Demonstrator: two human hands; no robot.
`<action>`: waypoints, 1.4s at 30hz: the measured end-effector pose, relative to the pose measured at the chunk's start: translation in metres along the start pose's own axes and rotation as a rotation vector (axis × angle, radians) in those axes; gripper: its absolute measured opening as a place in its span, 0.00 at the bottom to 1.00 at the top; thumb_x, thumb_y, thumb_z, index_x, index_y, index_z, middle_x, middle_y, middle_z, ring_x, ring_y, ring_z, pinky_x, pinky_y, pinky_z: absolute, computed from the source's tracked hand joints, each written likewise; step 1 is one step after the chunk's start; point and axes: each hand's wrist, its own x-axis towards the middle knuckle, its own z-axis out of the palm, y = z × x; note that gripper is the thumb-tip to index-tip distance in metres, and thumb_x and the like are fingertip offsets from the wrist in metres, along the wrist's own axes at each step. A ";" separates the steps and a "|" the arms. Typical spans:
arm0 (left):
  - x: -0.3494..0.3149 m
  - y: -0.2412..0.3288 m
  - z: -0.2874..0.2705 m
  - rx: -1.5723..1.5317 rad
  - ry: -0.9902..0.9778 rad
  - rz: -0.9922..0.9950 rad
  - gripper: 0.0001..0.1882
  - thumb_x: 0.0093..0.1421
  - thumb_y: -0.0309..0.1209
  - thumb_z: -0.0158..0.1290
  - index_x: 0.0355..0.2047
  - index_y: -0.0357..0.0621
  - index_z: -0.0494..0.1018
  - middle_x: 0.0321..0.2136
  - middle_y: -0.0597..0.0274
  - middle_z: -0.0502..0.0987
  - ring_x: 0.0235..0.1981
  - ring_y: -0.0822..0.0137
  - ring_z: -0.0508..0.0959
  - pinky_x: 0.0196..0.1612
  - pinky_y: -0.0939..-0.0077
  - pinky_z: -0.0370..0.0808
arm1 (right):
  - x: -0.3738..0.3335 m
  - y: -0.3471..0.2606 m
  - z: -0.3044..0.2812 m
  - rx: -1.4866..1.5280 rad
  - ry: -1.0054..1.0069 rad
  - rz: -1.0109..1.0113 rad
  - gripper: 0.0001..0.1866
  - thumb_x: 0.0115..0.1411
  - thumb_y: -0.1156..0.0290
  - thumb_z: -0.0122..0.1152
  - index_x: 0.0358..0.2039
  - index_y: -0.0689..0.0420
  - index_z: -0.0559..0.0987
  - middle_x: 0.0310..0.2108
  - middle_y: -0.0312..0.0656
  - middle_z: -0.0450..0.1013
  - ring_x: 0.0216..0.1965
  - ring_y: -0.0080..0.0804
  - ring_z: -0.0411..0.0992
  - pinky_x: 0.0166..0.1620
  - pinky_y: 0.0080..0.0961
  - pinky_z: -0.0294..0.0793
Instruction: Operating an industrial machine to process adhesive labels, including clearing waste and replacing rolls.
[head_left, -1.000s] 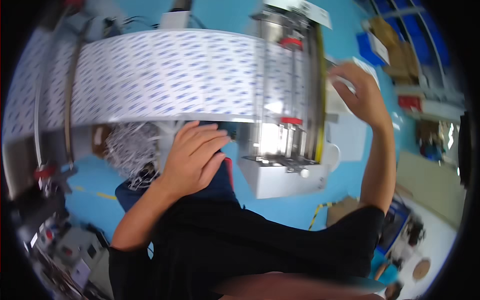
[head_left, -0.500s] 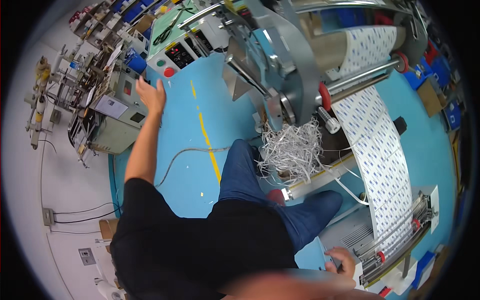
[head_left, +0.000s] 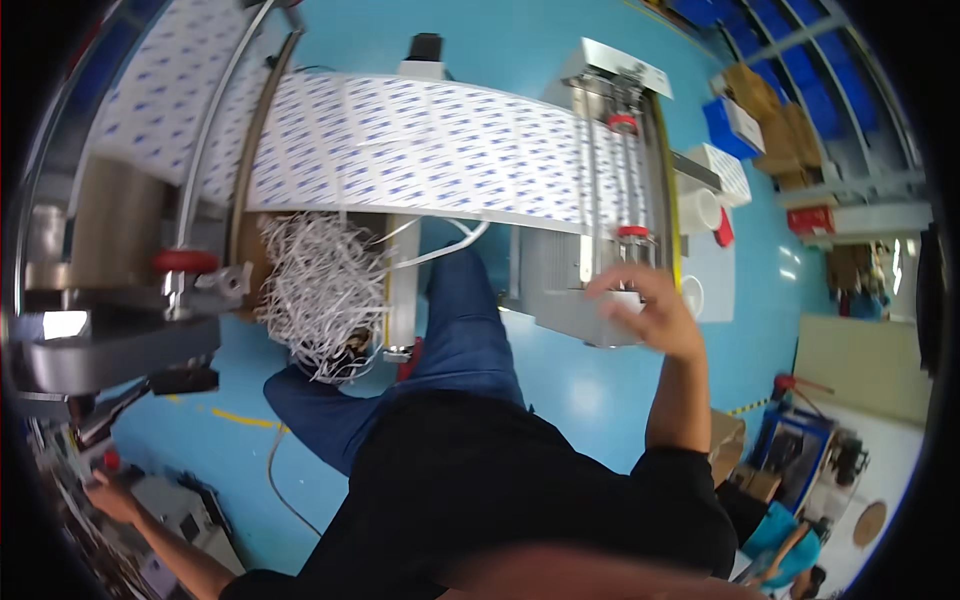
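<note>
My right hand [head_left: 655, 308] is held over the right end of the machine, its fingers apart and holding nothing. Close by are metal rollers [head_left: 632, 180] with red collars and a grey machine housing [head_left: 570, 270]. A wide white web [head_left: 400, 145] printed with small blue marks runs across to these rollers. At lower left my left hand [head_left: 115, 497] is stretched out beside a red push button [head_left: 111, 459]. Its fingers look extended and empty, though small and slightly blurred; whether it touches the button I cannot tell.
A tangled heap of thin white strips [head_left: 320, 290] lies by my knees. Metal machine parts [head_left: 120, 350] stand on the left. A cable [head_left: 275, 470] runs along the blue floor. Cartons [head_left: 785, 125] and blue bins are at far right; another person [head_left: 785, 540] is at lower right.
My view has swung toward the right, so the web now runs crosswise. My right hand has risen to the rollers. My left arm stays extended toward the button area, now at lower left.
</note>
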 end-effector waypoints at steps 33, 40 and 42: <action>-0.138 0.475 -0.189 -1.839 -1.408 -0.414 0.15 0.65 0.39 0.42 0.24 0.45 0.68 0.14 0.74 0.57 0.17 0.81 0.54 0.24 0.83 0.53 | 0.009 0.244 -0.135 0.688 0.347 0.672 0.27 0.64 0.54 0.43 0.53 0.63 0.63 0.46 0.50 0.69 0.44 0.37 0.71 0.48 0.30 0.70; -0.125 0.442 -0.159 -1.567 -1.277 0.011 0.14 0.63 0.38 0.45 0.25 0.42 0.70 0.16 0.75 0.59 0.19 0.82 0.56 0.22 0.84 0.52 | 0.020 0.198 -0.110 0.610 0.413 0.737 0.20 0.61 0.59 0.49 0.47 0.62 0.70 0.37 0.44 0.74 0.33 0.29 0.73 0.40 0.24 0.73; -0.117 0.431 -0.133 -1.550 -1.291 0.090 0.13 0.63 0.37 0.46 0.26 0.42 0.70 0.16 0.75 0.60 0.19 0.82 0.56 0.22 0.84 0.52 | 0.029 0.183 -0.090 0.513 0.469 0.766 0.19 0.59 0.62 0.52 0.45 0.63 0.72 0.36 0.44 0.74 0.33 0.29 0.74 0.38 0.23 0.73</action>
